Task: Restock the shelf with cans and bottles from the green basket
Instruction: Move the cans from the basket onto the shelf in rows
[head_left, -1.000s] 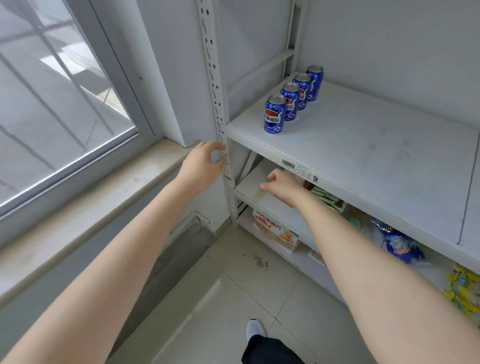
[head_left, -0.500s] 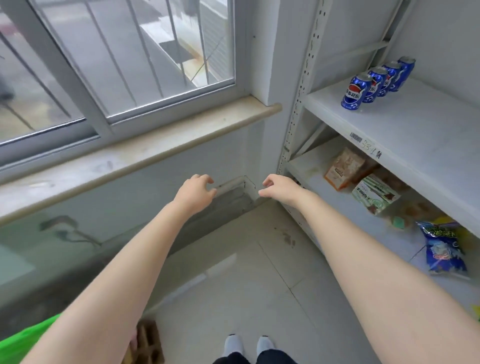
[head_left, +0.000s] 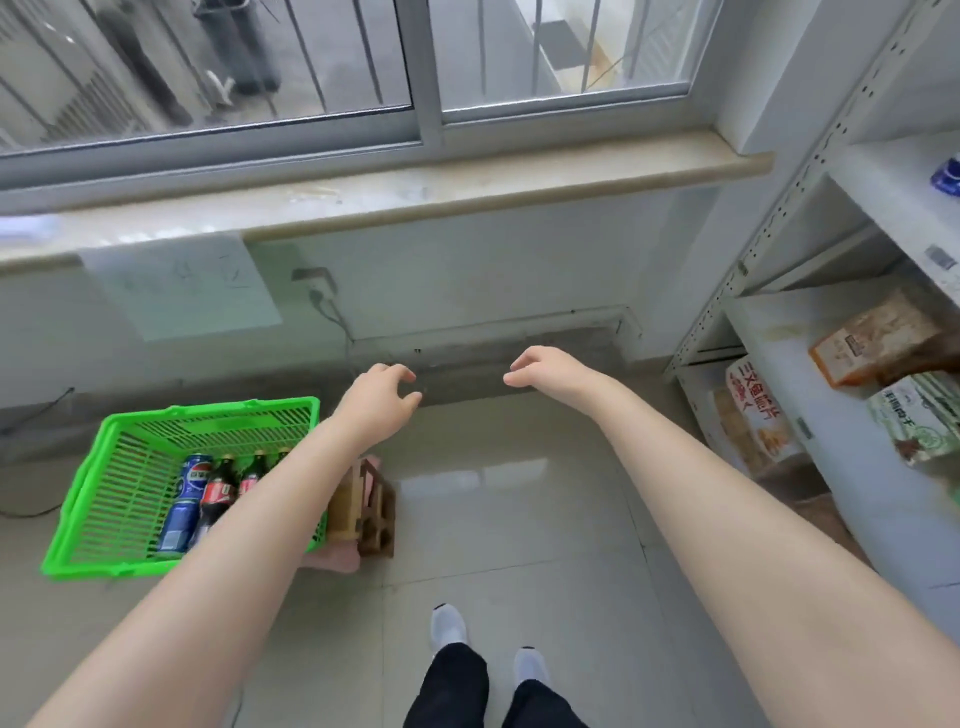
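Observation:
A green basket (head_left: 124, 467) stands on the floor at the lower left. Inside it lie blue cans (head_left: 193, 475) and dark bottles with red labels (head_left: 218, 493), partly hidden by my left forearm. My left hand (head_left: 376, 402) hovers above the floor to the right of the basket, fingers loosely curled and holding nothing. My right hand (head_left: 543, 369) hangs in the air further right, also loose and without anything in it. The white shelf (head_left: 883, 187) rises at the right edge, with one blue can (head_left: 948, 179) just visible on its upper board.
A wooden block-like stool (head_left: 371, 506) stands right of the basket. Snack packets (head_left: 872, 345) and a box (head_left: 753, 415) fill the lower shelf boards. A window sill (head_left: 415, 197) runs along the wall ahead, with a socket and cable (head_left: 317, 286) below. My feet (head_left: 449, 626) stand on the tiled floor.
My view has swung left, away from the shelf toward the window wall, bringing the green basket into sight. Both hands have left the shelf post and hang over the floor.

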